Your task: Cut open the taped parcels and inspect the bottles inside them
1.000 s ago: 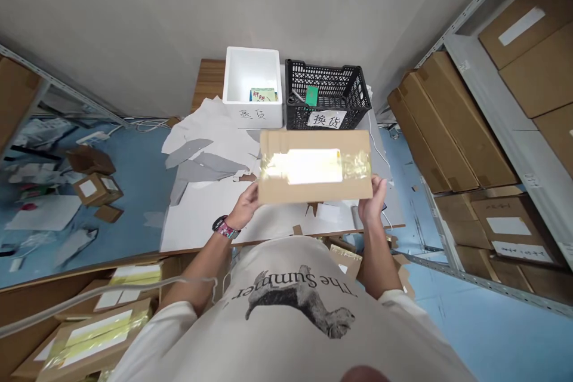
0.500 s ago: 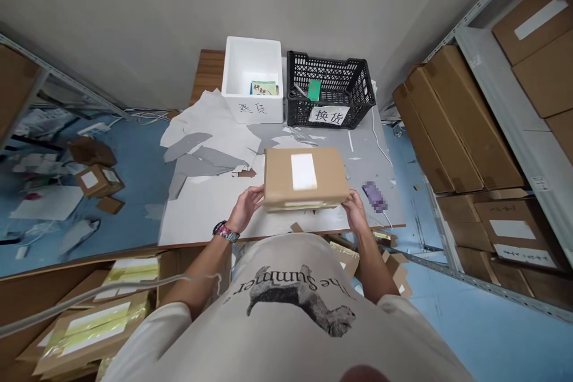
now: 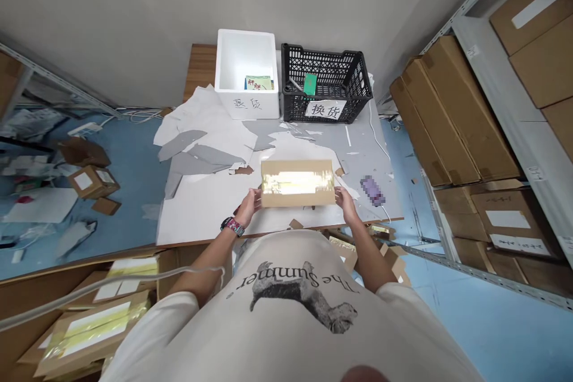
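Observation:
A brown cardboard box is held between both hands near the table's front edge, with a strip of shiny tape and a pale label on the side that faces up. My left hand grips its left end, a watch and a patterned band on the wrist. The right end is gripped by my right hand. Beyond the box stand a white foam bin with a green booklet inside and a black plastic crate holding a small green item.
Torn grey and white sheeting covers the table. A blurred purple object lies at its right. Shelves with cartons stand on the right. Taped parcels fill a large box at lower left, crossed by a pale cable.
The box has been tilted in my hands, so its taped side now faces up in place of the broad labelled face. Both hands still hold its ends.

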`<action>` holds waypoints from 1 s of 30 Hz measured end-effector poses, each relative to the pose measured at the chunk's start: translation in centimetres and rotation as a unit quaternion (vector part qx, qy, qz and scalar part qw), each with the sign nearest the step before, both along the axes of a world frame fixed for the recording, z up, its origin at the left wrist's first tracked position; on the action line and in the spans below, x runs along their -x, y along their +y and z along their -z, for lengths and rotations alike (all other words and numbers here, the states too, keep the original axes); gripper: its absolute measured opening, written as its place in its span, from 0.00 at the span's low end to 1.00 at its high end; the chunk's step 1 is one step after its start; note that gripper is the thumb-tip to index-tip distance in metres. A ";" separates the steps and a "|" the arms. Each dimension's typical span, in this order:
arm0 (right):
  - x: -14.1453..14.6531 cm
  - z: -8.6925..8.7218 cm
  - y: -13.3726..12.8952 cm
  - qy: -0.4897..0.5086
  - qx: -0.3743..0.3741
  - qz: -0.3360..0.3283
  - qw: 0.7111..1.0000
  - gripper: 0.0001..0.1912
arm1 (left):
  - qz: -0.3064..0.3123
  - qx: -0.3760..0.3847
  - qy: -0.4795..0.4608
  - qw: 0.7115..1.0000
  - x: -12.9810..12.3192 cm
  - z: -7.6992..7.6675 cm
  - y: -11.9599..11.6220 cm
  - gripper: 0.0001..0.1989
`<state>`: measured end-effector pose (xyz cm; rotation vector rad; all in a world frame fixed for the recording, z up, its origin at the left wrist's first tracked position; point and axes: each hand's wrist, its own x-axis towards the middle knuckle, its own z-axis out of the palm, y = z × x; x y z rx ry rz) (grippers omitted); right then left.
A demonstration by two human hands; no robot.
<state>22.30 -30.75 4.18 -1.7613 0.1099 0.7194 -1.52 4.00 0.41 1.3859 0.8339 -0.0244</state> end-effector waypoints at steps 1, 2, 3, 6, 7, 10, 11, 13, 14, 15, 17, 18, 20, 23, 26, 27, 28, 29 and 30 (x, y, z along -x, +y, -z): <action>0.4 0.7 0.0 0.013 0.035 0.006 0.999 0.35 | 0.016 -0.055 0.021 0.998 0.5 0.8 0.3 0.41; 1.0 1.4 0.0 0.024 0.063 0.011 0.998 0.36 | 0.028 -0.124 0.038 0.991 0.9 1.6 0.6 0.36; 1.5 2.0 0.1 0.032 0.082 0.014 0.996 0.37 | 0.036 -0.198 0.055 0.978 1.2 2.3 1.0 0.32; 3.0 3.3 0.5 0.036 0.094 0.036 0.994 0.40 | 0.060 -0.336 0.148 0.928 1.5 3.6 2.6 0.34; 3.3 3.5 0.6 0.032 0.090 0.045 0.994 0.40 | 0.071 -0.336 0.186 0.920 1.5 3.8 3.2 0.34; 3.4 3.6 0.7 0.013 0.067 0.050 0.996 0.39 | 0.044 -0.243 0.251 0.936 1.0 4.0 4.8 0.25; 3.2 3.4 0.6 -0.004 0.061 0.048 0.997 0.38 | 0.017 -0.209 0.255 0.944 0.6 4.0 5.2 0.23; 2.7 2.8 0.3 -0.064 0.068 0.054 0.994 0.38 | -0.042 -0.162 0.256 0.952 -0.4 3.8 5.9 0.21; 2.4 2.4 0.2 -0.107 0.083 0.065 0.989 0.37 | -0.066 -0.150 0.253 0.954 -1.0 3.6 6.1 0.21; 2.1 1.8 0.3 -0.155 0.102 0.078 0.980 0.37 | -0.088 -0.142 0.245 0.955 -1.7 3.3 6.2 0.21; 1.7 0.3 1.0 -0.244 0.127 0.100 0.956 0.35 | -0.135 -0.129 0.220 0.958 -3.2 2.2 6.2 0.28; 1.5 -0.6 1.7 -0.276 0.122 0.105 0.948 0.34 | -0.156 -0.124 0.197 0.960 -3.8 1.4 6.1 0.32; 1.3 -2.7 3.8 -0.293 0.072 0.097 0.948 0.32 | -0.167 -0.102 0.104 0.975 -4.7 -0.6 5.5 0.39; 1.5 -5.9 8.5 -0.172 -0.082 0.031 0.981 0.32 | -0.086 -0.015 -0.042 0.995 -5.0 -4.3 3.9 0.50; 1.8 -8.1 13.2 0.019 -0.241 -0.067 0.968 0.34 | -0.020 0.016 -0.059 0.998 -4.6 -7.2 2.1 0.56; 1.9 -8.4 14.3 0.059 -0.272 -0.080 0.957 0.34 | -0.022 0.004 -0.057 0.998 -4.4 -7.7 1.6 0.56; 1.9 -8.6 15.2 0.083 -0.288 -0.081 0.951 0.34 | -0.030 -0.013 -0.056 0.998 -4.3 -7.9 1.1 0.54; 1.8 -8.7 15.7 0.095 -0.289 -0.076 0.949 0.33 | -0.042 -0.037 -0.053 0.997 -4.2 -8.0 0.8 0.52; 1.5 -8.6 15.9 0.100 -0.276 -0.076 0.953 0.31 | -0.054 -0.068 -0.051 0.995 -4.1 -7.8 0.4 0.48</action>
